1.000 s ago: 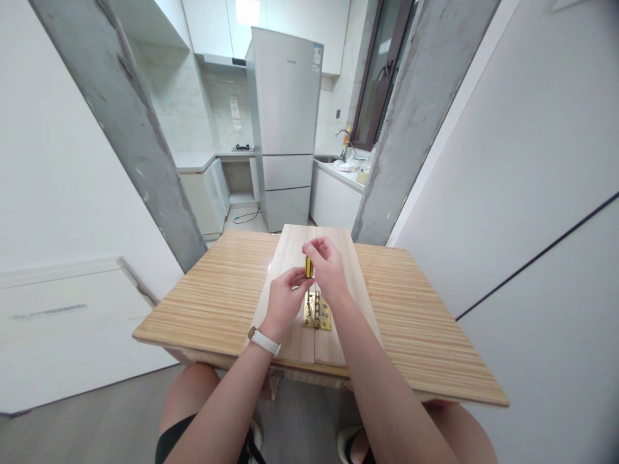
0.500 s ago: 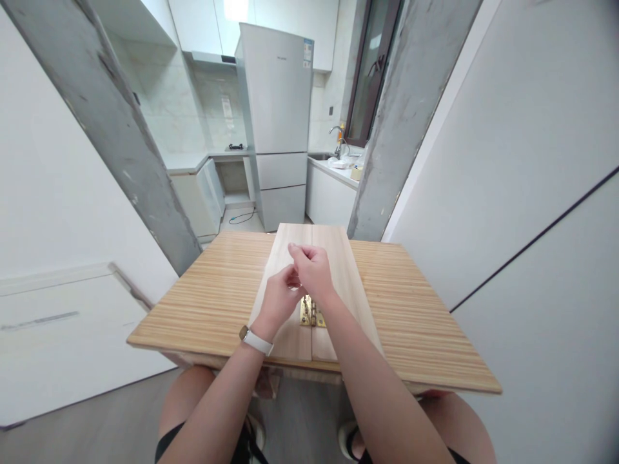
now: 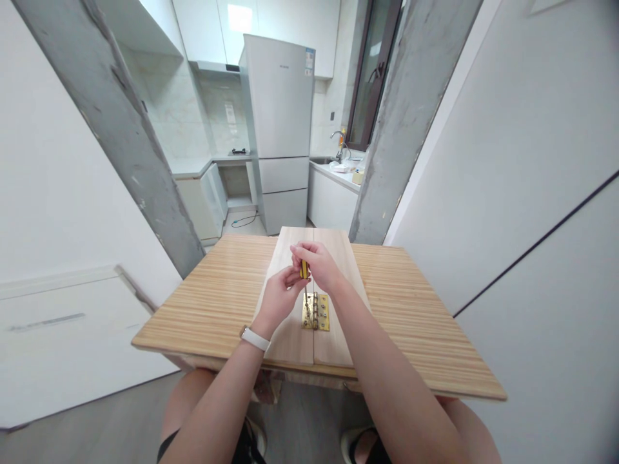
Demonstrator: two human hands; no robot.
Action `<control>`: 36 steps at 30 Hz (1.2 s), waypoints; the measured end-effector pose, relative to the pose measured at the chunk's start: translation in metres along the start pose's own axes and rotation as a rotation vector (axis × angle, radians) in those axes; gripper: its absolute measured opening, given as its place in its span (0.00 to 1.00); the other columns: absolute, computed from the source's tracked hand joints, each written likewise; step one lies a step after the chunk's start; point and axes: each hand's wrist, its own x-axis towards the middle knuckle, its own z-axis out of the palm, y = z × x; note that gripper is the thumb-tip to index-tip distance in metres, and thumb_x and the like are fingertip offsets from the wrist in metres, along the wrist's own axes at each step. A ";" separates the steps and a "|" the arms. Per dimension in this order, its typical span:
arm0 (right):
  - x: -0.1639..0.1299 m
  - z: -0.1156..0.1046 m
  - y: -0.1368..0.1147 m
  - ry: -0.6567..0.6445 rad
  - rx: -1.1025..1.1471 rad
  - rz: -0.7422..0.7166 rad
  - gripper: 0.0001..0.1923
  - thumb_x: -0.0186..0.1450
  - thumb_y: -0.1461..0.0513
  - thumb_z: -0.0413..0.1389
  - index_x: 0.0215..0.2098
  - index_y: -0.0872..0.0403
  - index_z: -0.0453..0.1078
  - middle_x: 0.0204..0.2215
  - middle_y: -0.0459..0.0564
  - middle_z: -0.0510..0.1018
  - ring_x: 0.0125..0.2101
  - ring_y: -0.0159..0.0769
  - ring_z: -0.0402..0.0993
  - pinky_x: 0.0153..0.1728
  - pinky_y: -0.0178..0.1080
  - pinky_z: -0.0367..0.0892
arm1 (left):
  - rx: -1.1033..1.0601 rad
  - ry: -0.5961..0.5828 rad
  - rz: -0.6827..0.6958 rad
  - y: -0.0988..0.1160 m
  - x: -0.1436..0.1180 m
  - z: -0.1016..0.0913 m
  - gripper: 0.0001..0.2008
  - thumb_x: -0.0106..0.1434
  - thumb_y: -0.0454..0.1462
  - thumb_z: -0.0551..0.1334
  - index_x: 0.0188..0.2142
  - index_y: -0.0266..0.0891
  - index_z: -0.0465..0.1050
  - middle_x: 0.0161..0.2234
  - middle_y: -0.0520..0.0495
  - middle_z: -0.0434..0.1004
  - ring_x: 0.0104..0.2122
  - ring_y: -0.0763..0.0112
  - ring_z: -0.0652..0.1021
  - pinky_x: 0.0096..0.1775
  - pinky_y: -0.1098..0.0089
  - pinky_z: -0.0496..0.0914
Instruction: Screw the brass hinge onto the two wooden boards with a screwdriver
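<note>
hinge (image 3: 316, 312) on boards (image 3: 290, 335), boards on table (image 3: 217, 303)

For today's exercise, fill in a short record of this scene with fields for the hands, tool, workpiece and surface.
Left hand: left hand steadies the screwdriver's lower part
Right hand: right hand grips the yellow screwdriver handle from above
Tool: upright, tip down on the brass hinge
Workpiece: hinge spans the seam of two pale boards
Surface: striped wooden table

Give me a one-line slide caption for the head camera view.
Both hands, left hand and right hand, hold a yellow-handled screwdriver upright over a brass hinge joining two boards.
</note>
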 end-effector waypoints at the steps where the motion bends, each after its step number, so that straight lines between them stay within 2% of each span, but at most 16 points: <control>1: -0.003 0.003 0.002 0.089 -0.029 -0.046 0.20 0.62 0.49 0.63 0.23 0.53 0.66 0.21 0.44 0.72 0.23 0.31 0.65 0.27 0.35 0.60 | 0.023 0.031 0.008 0.000 -0.002 0.001 0.13 0.62 0.36 0.69 0.47 0.37 0.78 0.46 0.39 0.85 0.47 0.58 0.84 0.52 0.59 0.77; 5: -0.016 0.018 0.005 0.386 -0.151 -0.200 0.12 0.63 0.53 0.63 0.34 0.52 0.69 0.33 0.46 0.76 0.36 0.35 0.72 0.40 0.38 0.67 | 0.168 0.145 0.063 0.004 -0.010 0.008 0.09 0.62 0.34 0.68 0.43 0.37 0.80 0.40 0.43 0.85 0.41 0.62 0.84 0.47 0.64 0.77; 8: -0.028 0.036 0.005 0.528 -0.236 -0.222 0.11 0.66 0.53 0.60 0.38 0.51 0.69 0.36 0.48 0.76 0.39 0.37 0.73 0.44 0.39 0.67 | 0.307 0.222 0.090 0.012 -0.015 0.016 0.10 0.60 0.30 0.65 0.41 0.38 0.81 0.37 0.46 0.85 0.37 0.65 0.82 0.40 0.69 0.74; 12: -0.036 0.059 0.006 0.685 -0.296 -0.199 0.09 0.67 0.55 0.59 0.36 0.50 0.65 0.33 0.45 0.73 0.36 0.37 0.70 0.42 0.40 0.65 | 0.448 0.269 0.086 0.018 -0.019 0.022 0.09 0.63 0.31 0.62 0.41 0.37 0.81 0.33 0.47 0.84 0.31 0.67 0.79 0.34 0.71 0.69; 15: -0.032 0.064 0.010 0.733 -0.300 -0.189 0.13 0.69 0.55 0.57 0.29 0.50 0.60 0.26 0.42 0.66 0.30 0.35 0.63 0.35 0.39 0.61 | 0.473 0.278 0.093 0.018 -0.018 0.020 0.07 0.65 0.32 0.61 0.40 0.37 0.79 0.34 0.46 0.83 0.32 0.67 0.78 0.33 0.70 0.68; 18: -0.022 0.054 0.015 0.690 -0.256 -0.148 0.23 0.70 0.50 0.54 0.22 0.50 0.55 0.19 0.41 0.58 0.23 0.33 0.56 0.27 0.39 0.55 | 0.446 0.228 0.095 0.017 -0.016 0.014 0.04 0.61 0.30 0.63 0.36 0.38 0.76 0.32 0.48 0.81 0.32 0.68 0.77 0.34 0.71 0.69; 21: -0.009 0.035 0.015 0.538 -0.150 -0.054 0.30 0.69 0.44 0.54 0.17 0.50 0.54 0.14 0.42 0.57 0.19 0.31 0.53 0.22 0.39 0.50 | 0.282 0.119 0.058 0.016 -0.011 0.005 0.10 0.57 0.29 0.67 0.40 0.38 0.75 0.36 0.47 0.82 0.35 0.68 0.80 0.38 0.70 0.72; 26: 0.004 0.005 -0.003 -0.022 0.053 0.145 0.35 0.62 0.40 0.62 0.14 0.49 0.51 0.11 0.38 0.52 0.15 0.26 0.45 0.19 0.37 0.41 | 0.008 -0.048 -0.012 0.012 -0.002 -0.001 0.16 0.61 0.35 0.69 0.48 0.38 0.72 0.42 0.43 0.83 0.44 0.63 0.83 0.47 0.65 0.76; 29: 0.008 -0.004 -0.010 -0.207 0.097 0.190 0.37 0.60 0.40 0.64 0.13 0.50 0.48 0.11 0.36 0.49 0.15 0.24 0.43 0.18 0.36 0.39 | -0.122 -0.132 -0.004 0.008 0.001 0.002 0.18 0.63 0.35 0.67 0.53 0.37 0.72 0.49 0.40 0.83 0.51 0.60 0.82 0.55 0.61 0.74; 31: 0.008 -0.005 -0.008 -0.220 0.083 0.185 0.36 0.61 0.40 0.63 0.13 0.50 0.50 0.10 0.37 0.51 0.14 0.24 0.44 0.18 0.36 0.41 | -0.149 -0.135 -0.002 0.005 0.002 0.003 0.16 0.64 0.35 0.66 0.52 0.37 0.73 0.49 0.39 0.83 0.51 0.59 0.82 0.56 0.59 0.74; 33: 0.006 -0.003 -0.003 -0.158 0.054 0.139 0.33 0.63 0.41 0.61 0.15 0.52 0.58 0.12 0.40 0.60 0.15 0.26 0.53 0.18 0.35 0.48 | -0.120 -0.090 -0.023 0.001 0.002 0.003 0.15 0.63 0.35 0.67 0.50 0.36 0.74 0.46 0.39 0.84 0.49 0.57 0.83 0.54 0.58 0.75; 36: -0.002 0.003 0.002 0.087 -0.003 -0.023 0.22 0.63 0.45 0.62 0.25 0.53 0.69 0.24 0.46 0.74 0.26 0.32 0.69 0.28 0.35 0.64 | -0.060 -0.002 -0.043 -0.002 0.000 0.005 0.15 0.60 0.35 0.70 0.47 0.36 0.77 0.43 0.39 0.85 0.47 0.56 0.84 0.51 0.58 0.77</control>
